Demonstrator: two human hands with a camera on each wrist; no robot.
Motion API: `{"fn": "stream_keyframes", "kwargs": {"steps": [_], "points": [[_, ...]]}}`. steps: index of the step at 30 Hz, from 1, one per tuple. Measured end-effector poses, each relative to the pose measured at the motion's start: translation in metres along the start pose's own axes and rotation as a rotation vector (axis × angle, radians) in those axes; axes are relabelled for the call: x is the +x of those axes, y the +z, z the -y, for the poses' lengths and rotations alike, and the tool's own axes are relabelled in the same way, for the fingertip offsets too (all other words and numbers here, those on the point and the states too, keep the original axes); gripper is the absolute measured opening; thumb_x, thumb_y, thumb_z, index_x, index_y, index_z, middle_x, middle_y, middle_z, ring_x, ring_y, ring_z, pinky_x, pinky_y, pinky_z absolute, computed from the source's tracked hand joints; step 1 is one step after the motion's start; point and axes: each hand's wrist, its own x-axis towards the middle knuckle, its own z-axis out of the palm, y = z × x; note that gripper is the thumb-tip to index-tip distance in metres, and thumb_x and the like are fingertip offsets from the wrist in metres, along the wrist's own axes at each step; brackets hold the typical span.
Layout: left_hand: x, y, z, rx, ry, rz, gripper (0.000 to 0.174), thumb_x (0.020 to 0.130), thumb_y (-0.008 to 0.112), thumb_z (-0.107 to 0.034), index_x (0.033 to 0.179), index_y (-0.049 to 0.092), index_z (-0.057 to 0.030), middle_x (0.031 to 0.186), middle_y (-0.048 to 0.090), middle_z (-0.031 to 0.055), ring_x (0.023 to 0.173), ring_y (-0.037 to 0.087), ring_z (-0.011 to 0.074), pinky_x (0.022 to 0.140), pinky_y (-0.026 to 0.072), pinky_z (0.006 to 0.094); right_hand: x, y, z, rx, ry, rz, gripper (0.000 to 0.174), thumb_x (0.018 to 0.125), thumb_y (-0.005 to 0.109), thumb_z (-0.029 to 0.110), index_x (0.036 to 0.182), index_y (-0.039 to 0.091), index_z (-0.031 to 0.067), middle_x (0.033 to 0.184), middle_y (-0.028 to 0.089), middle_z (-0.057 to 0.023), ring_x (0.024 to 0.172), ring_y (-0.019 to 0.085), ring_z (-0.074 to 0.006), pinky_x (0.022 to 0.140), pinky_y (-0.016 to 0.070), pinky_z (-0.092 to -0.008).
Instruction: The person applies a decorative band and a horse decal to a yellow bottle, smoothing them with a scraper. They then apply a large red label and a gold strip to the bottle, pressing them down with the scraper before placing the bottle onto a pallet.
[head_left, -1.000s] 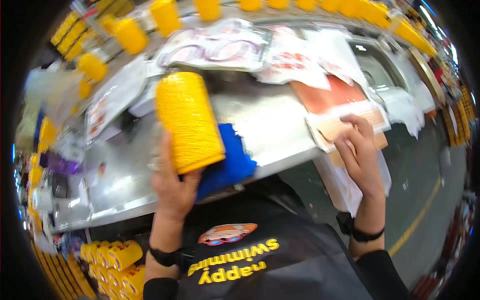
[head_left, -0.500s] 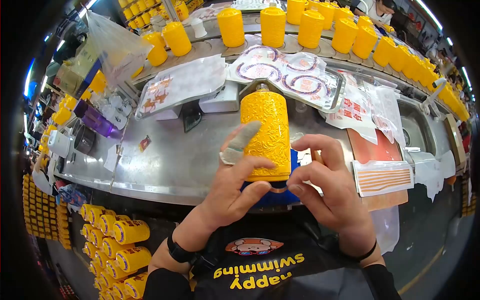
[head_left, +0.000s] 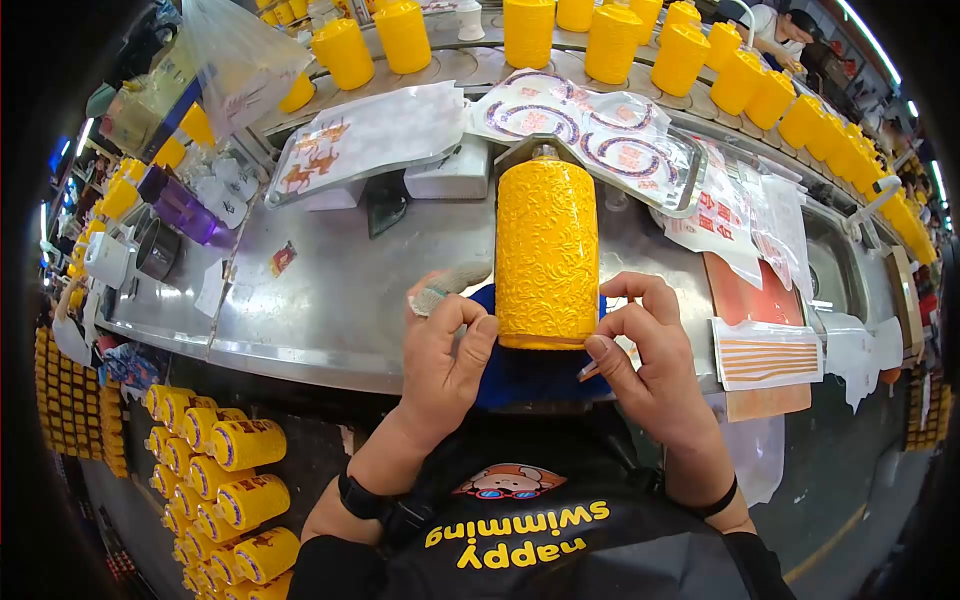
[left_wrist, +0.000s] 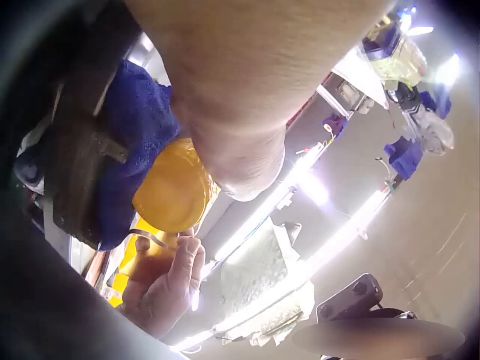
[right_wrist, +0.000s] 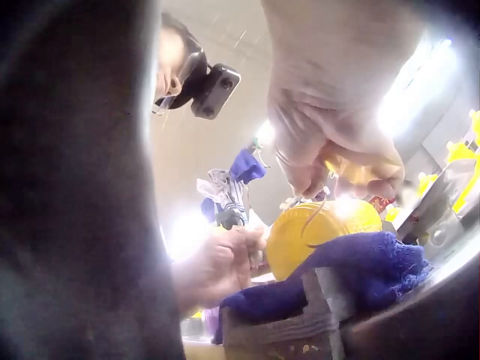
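A yellow embossed bottle (head_left: 547, 255) lies on a blue cloth (head_left: 485, 300), its neck pointing away and its base toward me. A thin brown strip (right_wrist: 313, 223) hangs in a curve beside the base, pinched by the fingertips of my right hand (head_left: 655, 350) at the base's right edge. On the left of the base, my left hand (head_left: 437, 350) has its thumb against a bent index finger; a pale cover (head_left: 430, 300) wraps one finger. Its fingertips are right at the bottle's side, and I cannot tell whether they hold anything.
A clear sheet of brown strips (head_left: 768, 355) lies on a red board (head_left: 755, 300) to the right. Trays of printed decals (head_left: 600, 135) stand behind the bottle. Yellow bottles (head_left: 613, 45) line the curved conveyor; more are stacked (head_left: 245, 445) at lower left. A sink (head_left: 838, 262) is at right.
The bottle was held up in the left hand while the right reached over the strip sheet. Now it lies on the cloth; the left hand has slid off its top to the left side.
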Motion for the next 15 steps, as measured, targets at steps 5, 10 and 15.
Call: {"fn": "stream_keyframes", "kwargs": {"steps": [5,10,15], "points": [[0.000,0.013,0.003,-0.281,-0.126,0.078,0.031,0.094,0.062,-0.021,0.117,0.047,-0.0050,0.132,0.046,0.0131,0.123,0.042,0.0216,0.109,0.0279,0.0350,0.000,-0.002,0.001,0.030,0.018,0.037,0.012,0.086,0.069,0.009,0.084,0.060,0.0030,0.114,0.053,-0.0191,0.108,0.049,-0.0343,0.092,0.0402,-0.0409],[-0.003,0.023,0.010,-0.349,-0.105,0.038,0.045,0.093,0.066,-0.027,0.124,0.043,-0.0052,0.118,0.047,0.0118,0.112,0.045,0.0219,0.100,0.0352,0.0328,0.000,-0.003,0.000,0.055,0.039,0.044,0.012,0.087,0.069,0.010,0.085,0.059,0.0029,0.113,0.053,-0.0187,0.107,0.050,-0.0336,0.091,0.0410,-0.0404],[-0.006,0.025,0.015,-0.521,-0.153,0.061,0.049,0.093,0.066,-0.026,0.128,0.039,-0.0046,0.119,0.045,0.0103,0.116,0.043,0.0191,0.104,0.0326,0.0322,0.000,0.000,-0.004,0.081,0.054,0.031,0.012,0.087,0.069,0.010,0.085,0.059,0.0029,0.113,0.053,-0.0185,0.107,0.050,-0.0333,0.091,0.0413,-0.0403]]}}
